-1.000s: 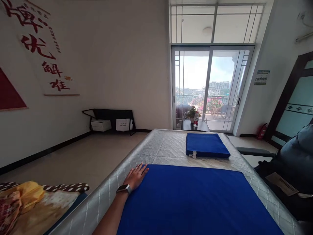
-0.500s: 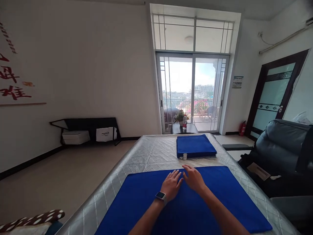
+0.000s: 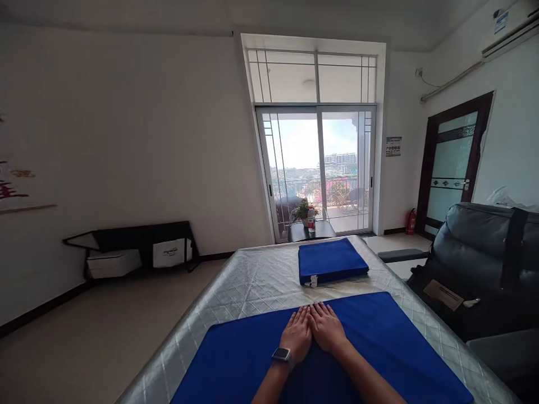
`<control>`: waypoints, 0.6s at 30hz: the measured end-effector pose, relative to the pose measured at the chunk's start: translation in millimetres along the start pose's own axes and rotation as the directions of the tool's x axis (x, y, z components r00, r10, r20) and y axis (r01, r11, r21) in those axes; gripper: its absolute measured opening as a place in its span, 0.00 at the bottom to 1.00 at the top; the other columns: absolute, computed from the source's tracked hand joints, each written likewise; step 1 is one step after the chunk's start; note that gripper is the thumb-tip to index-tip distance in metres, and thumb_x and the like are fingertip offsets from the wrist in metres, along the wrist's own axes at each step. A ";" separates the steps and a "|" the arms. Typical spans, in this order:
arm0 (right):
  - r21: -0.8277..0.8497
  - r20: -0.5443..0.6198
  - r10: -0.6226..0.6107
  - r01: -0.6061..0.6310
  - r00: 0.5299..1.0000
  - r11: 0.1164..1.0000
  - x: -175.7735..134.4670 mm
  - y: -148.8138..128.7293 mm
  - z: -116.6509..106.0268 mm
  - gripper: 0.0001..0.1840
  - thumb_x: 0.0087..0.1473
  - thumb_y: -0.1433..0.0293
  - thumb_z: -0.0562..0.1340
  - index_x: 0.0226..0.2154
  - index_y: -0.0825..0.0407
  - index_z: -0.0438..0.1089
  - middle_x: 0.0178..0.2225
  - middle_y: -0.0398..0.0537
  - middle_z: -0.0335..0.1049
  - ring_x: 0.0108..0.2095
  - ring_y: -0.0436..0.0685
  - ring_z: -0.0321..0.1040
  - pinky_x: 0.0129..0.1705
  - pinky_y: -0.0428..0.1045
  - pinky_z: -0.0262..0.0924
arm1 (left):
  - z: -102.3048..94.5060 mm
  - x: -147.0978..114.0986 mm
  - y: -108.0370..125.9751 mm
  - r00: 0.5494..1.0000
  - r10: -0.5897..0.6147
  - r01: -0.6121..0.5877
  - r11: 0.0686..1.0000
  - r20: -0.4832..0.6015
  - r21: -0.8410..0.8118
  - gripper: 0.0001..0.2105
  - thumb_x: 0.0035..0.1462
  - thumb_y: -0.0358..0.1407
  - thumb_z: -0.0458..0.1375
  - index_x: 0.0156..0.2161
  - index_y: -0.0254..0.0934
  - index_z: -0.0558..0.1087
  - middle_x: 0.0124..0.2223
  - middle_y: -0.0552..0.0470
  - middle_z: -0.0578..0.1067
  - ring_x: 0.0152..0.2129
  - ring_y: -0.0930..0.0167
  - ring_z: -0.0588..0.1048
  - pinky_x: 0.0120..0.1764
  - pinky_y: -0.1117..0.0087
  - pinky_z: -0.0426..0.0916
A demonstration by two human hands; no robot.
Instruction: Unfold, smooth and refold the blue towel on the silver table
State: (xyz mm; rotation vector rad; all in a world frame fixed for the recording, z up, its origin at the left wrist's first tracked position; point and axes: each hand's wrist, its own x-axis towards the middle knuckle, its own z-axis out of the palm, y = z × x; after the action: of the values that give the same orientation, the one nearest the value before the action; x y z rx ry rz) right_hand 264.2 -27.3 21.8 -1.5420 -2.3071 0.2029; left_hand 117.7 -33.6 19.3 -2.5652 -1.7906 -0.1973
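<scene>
A large blue cloth (image 3: pixel 240 353) is spread flat over the near part of a silvery quilted mattress (image 3: pixel 219 286). Both of my hands rest on it near its far edge, side by side and touching. My left hand (image 3: pixel 296 336), with a watch (image 3: pixel 282 354) at the wrist, lies palm down with fingers stretched out. My right hand (image 3: pixel 327 328) is likewise flat, its fingers pointing away from me. Beyond them, a folded blue cloth stack (image 3: pixel 332 260) with a white tag (image 3: pixel 311 281) at its front edge sits on the mattress.
A black armchair (image 3: pixel 475 252) holding a brown card (image 3: pixel 443 294) stands close on the right. Behind the mattress is a small dark table (image 3: pixel 324 230) with a bottle (image 3: pixel 311 220) and a potted plant (image 3: pixel 303 211). A black frame (image 3: pixel 143 235) with white boxes leans at the left wall.
My right hand has come down flat onto the blue cloth beside the left one, and the two now touch. The camera view has tilted up and turned slightly right.
</scene>
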 end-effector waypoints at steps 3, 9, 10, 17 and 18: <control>0.005 0.021 0.028 -0.028 0.999 1.000 -0.1 -2.4 -0.4 0.32 0.68 0.59 0.42 0.69 0.51 0.54 0.71 0.50 0.49 0.71 0.59 0.43 0.71 0.59 0.37 | -4.4 -3.6 -9.7 0.998 -0.054 0.054 0.998 -0.017 0.023 0.27 0.68 0.35 0.37 0.70 0.38 0.56 0.71 0.44 0.59 0.69 0.64 0.56 0.69 0.55 0.56; 0.013 0.060 0.096 -0.097 0.994 0.995 -1.4 2.3 -6.4 0.35 0.67 0.56 0.42 0.70 0.52 0.51 0.72 0.48 0.45 0.72 0.58 0.39 0.72 0.60 0.32 | -18.6 -23.4 -49.1 0.996 -0.095 0.094 0.991 0.002 0.100 0.27 0.67 0.32 0.40 0.69 0.45 0.57 0.71 0.48 0.59 0.69 0.64 0.55 0.69 0.52 0.53; 0.006 0.062 0.109 -0.109 0.992 0.994 -2.6 8.9 -9.3 0.35 0.66 0.56 0.42 0.70 0.52 0.51 0.72 0.48 0.45 0.72 0.58 0.39 0.72 0.60 0.32 | -21.5 -28.7 -59.5 0.993 -0.115 0.111 0.987 0.026 0.117 0.27 0.67 0.32 0.40 0.69 0.45 0.57 0.72 0.49 0.58 0.69 0.64 0.54 0.69 0.53 0.53; -0.121 0.010 0.326 -0.323 0.945 0.939 -30.8 128.5 -47.1 0.36 0.65 0.55 0.42 0.70 0.51 0.50 0.72 0.47 0.44 0.72 0.58 0.38 0.72 0.60 0.31 | -34.5 -78.1 -158.6 0.950 -0.297 0.269 0.935 0.097 0.229 0.28 0.65 0.31 0.42 0.68 0.53 0.58 0.72 0.54 0.56 0.69 0.64 0.53 0.68 0.52 0.50; -0.137 -0.006 0.351 -0.349 0.936 0.927 -36.0 149.2 -51.9 0.36 0.65 0.56 0.41 0.70 0.52 0.51 0.72 0.47 0.44 0.72 0.58 0.38 0.72 0.59 0.31 | -33.6 -84.0 -170.5 0.941 -0.322 0.289 0.923 0.098 0.255 0.28 0.65 0.31 0.43 0.68 0.53 0.59 0.72 0.54 0.55 0.70 0.63 0.52 0.68 0.52 0.49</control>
State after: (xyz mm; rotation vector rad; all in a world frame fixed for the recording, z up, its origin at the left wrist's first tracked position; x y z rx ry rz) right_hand 424.5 -5.4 15.6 -2.0254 -2.0777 0.1522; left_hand -73.6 -55.5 32.4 -2.1752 -2.1127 0.1913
